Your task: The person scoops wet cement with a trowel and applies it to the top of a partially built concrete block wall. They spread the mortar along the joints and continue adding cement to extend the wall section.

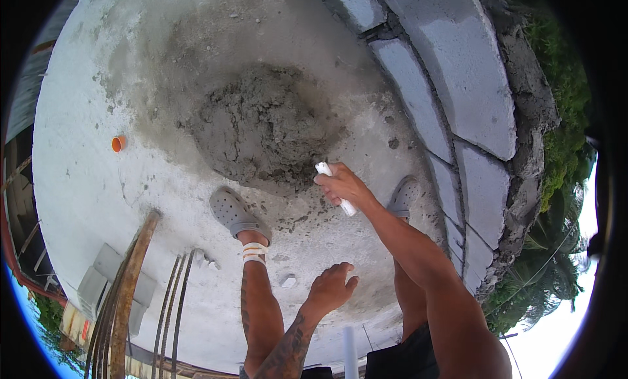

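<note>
A mound of wet grey mortar [258,127] lies on the concrete floor in front of my feet. At its near right edge, my right hand [341,184] is closed around a thick white handle [348,207]. Whatever the handle belongs to is hidden by the hand or lost against the mortar, so its kind does not show. My left hand [330,287] hangs between my legs, holding nothing, with the thumb apart from the loosely bent fingers.
Grey clogs [234,212] are on my feet. A low wall of pale blocks [468,71] curves along the right. Rusty steel bars [134,281] stand at the lower left near grey blocks [108,277]. An orange cup [118,143] sits left of the mortar.
</note>
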Demonstrator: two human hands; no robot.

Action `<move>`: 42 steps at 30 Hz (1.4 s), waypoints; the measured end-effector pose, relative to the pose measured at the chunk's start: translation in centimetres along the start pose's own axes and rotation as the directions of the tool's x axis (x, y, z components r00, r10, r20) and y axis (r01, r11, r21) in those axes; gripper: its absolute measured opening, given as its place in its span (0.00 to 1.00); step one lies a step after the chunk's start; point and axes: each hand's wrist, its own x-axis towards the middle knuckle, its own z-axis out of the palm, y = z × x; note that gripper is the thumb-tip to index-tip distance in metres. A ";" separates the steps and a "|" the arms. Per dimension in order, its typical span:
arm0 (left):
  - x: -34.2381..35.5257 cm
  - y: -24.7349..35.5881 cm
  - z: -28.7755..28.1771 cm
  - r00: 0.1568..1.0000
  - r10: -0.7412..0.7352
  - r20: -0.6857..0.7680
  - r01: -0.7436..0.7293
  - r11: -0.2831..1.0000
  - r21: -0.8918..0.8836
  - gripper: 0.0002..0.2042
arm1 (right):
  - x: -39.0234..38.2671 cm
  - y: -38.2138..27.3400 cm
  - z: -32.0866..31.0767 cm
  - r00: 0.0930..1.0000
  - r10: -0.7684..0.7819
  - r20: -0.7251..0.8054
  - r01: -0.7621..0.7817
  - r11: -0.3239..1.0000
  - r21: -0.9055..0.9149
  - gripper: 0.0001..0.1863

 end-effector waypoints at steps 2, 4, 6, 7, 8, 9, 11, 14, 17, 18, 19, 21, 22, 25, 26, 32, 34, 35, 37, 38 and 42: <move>-0.1 0.0 -0.6 0.997 0.005 -0.073 -0.008 0.999 -0.032 0.18 | -1.1 0.0 -0.4 0.992 -0.056 -0.116 0.030 0.977 -0.209 0.15; -0.2 0.4 -0.7 0.999 -0.001 -0.041 -0.001 0.999 -0.046 0.18 | -0.6 -0.2 0.5 0.888 -0.389 -0.247 0.202 0.810 -0.550 0.16; -0.2 0.8 -0.7 1.000 0.016 -0.026 -0.017 0.999 -0.038 0.18 | 0.7 -0.6 2.2 0.750 -0.498 -0.435 0.133 0.758 -0.638 0.18; -0.3 0.9 -0.6 0.999 0.041 -0.029 -0.042 0.999 -0.023 0.18 | 1.6 -1.1 3.0 0.674 -0.539 -0.506 0.095 0.742 -0.664 0.18; -0.1 0.9 -0.6 0.998 0.063 -0.005 -0.063 0.998 -0.005 0.18 | 1.4 -1.0 3.7 0.596 -0.617 -0.514 0.125 0.704 -0.699 0.22; 0.1 0.9 -0.6 0.997 0.068 -0.047 -0.069 0.998 -0.013 0.18 | 1.9 -1.5 4.3 0.662 -0.481 -0.575 0.047 0.792 -0.608 0.22; 0.3 0.4 -0.5 0.995 0.060 -0.085 -0.063 0.997 -0.037 0.18 | 1.5 -2.2 4.7 0.724 -0.321 -0.610 0.035 0.901 -0.432 0.22; 0.5 -0.1 -0.2 0.996 0.048 -0.078 -0.052 0.998 -0.044 0.18 | 1.6 -3.4 3.9 0.843 -0.292 -0.452 0.152 0.935 -0.322 0.26; 0.6 0.0 -0.2 0.998 0.058 -0.030 -0.059 0.997 -0.047 0.18 | 0.4 -2.3 2.1 0.907 -0.013 -0.421 -0.066 0.983 -0.173 0.29; 0.7 0.1 -0.5 0.995 0.081 -0.066 -0.083 0.996 -0.028 0.18 | -0.1 -1.3 1.4 0.884 -0.035 -0.467 -0.092 0.965 -0.246 0.29; 1.0 0.2 -0.9 0.993 0.080 -0.083 -0.082 0.996 -0.022 0.18 | -0.5 -0.2 0.8 0.877 -0.113 -0.466 -0.053 0.943 -0.328 0.29; -0.1 0.6 -1.0 0.997 0.053 -0.062 -0.056 0.998 -0.043 0.18 | -3.9 4.0 -0.6 0.786 -0.133 -0.604 -0.171 0.892 -0.419 0.23; 0.0 0.7 -1.3 0.996 0.065 -0.067 -0.068 0.996 -0.051 0.18 | -5.3 5.9 -2.0 0.751 -0.190 -0.633 -0.164 0.875 -0.457 0.24; 0.0 0.8 -1.4 0.997 0.066 -0.043 -0.068 0.997 -0.044 0.18 | -5.3 9.2 -4.4 0.684 -0.264 -0.680 -0.099 0.890 -0.445 0.26; 0.0 0.8 -1.1 0.996 0.082 -0.032 -0.083 0.996 -0.026 0.18 | -3.8 9.1 -4.8 0.751 -0.096 -0.653 -0.103 0.960 -0.260 0.26; 0.4 0.0 0.5 0.997 0.050 0.051 -0.051 0.999 0.015 0.19 | 8.8 -1.7 -1.4 0.972 -0.062 -0.226 0.067 0.998 0.017 0.25; 0.6 -0.5 0.2 0.999 0.037 0.013 -0.037 0.999 0.013 0.19 | 7.1 -4.3 -1.5 0.980 0.023 -0.200 -0.026 1.000 -0.015 0.26; 0.8 -0.7 0.1 0.999 0.032 0.012 -0.032 0.999 0.015 0.19 | 5.3 -5.7 -2.0 0.979 -0.014 -0.205 0.006 0.999 -0.039 0.27; 1.2 -1.3 -0.3 1.000 0.012 0.007 -0.011 0.997 -0.082 0.20 | 1.2 -8.0 -2.5 0.982 -0.061 -0.178 0.043 0.994 -0.102 0.28; 1.4 -1.7 -0.4 1.000 -0.008 0.020 0.010 0.995 -0.096 0.20 | -0.7 -9.1 -3.0 0.989 -0.071 -0.129 0.049 0.985 -0.167 0.29; 2.3 -2.9 0.5 1.000 -0.002 0.000 0.002 1.000 0.031 0.22 | -7.8 -13.0 -3.9 0.998 -0.045 -0.054 0.028 0.958 -0.285 0.28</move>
